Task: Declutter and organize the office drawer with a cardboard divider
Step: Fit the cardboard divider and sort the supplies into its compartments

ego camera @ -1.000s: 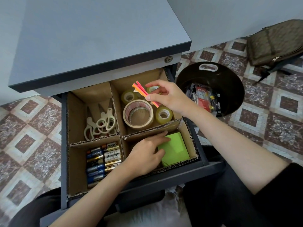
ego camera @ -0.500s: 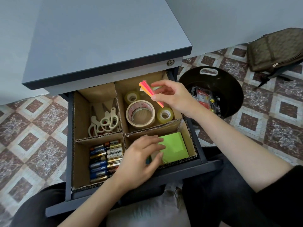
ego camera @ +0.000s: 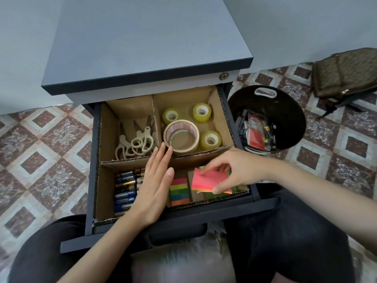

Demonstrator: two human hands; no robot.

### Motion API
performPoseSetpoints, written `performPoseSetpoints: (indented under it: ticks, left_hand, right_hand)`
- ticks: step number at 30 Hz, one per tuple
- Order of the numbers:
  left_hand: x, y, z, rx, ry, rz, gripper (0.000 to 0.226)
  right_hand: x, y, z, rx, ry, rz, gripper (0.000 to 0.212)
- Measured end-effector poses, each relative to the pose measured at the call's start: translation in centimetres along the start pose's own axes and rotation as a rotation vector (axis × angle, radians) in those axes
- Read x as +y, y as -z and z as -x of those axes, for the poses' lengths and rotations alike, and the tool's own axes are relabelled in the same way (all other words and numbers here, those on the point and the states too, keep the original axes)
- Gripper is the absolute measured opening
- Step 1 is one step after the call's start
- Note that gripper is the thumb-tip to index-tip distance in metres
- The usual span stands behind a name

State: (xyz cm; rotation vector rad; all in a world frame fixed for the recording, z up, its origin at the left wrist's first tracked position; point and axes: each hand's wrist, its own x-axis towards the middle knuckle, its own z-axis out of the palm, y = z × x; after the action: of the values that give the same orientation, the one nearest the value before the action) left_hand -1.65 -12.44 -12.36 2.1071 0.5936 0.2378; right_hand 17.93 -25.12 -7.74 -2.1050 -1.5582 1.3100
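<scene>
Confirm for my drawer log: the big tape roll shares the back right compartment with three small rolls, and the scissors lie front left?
One slip: the head view shows the scissors in the back left compartment; batteries lie front left. The big tape roll does share the back right with three small rolls.

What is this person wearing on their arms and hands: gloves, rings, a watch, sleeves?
Nothing that shows. The left hand and right hand are bare, with no gloves, rings or watch. The left forearm and right forearm are uncovered as far as the picture reaches; no sleeve is plainly in view. The nails look short and plain.
</scene>
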Motion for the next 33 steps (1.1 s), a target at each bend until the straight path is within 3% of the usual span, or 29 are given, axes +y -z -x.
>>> performPoseSetpoints:
  ticks: [6, 8, 15, 33]
  left_hand:
    - [0.3, 0.1, -0.1, -0.062, 0.022, -0.001, 0.066]
    - [0.4, 0.1, -0.1, -0.107, 0.027, -0.022, 0.069]
    - [0.5, 0.2, -0.3, -0.196, 0.056, -0.08, 0.079]
    - [0.5, 0.0, -0.3, -0.16, 0.04, -0.153, 0.083]
  right_hand:
    - [-0.4, -1.2, -1.3, -0.05, -0.007, 0.583, 0.066]
    - [-0.4, -1.5, -1.2, -0.06, 0.004, 0.669, 0.065]
    - [-0.7, -2.0, -1.5, -0.039, 0.0, 0.649, 0.066]
    - [-1.7, -2.8, -0.9, -0.093, -0.162, 0.697, 0.069]
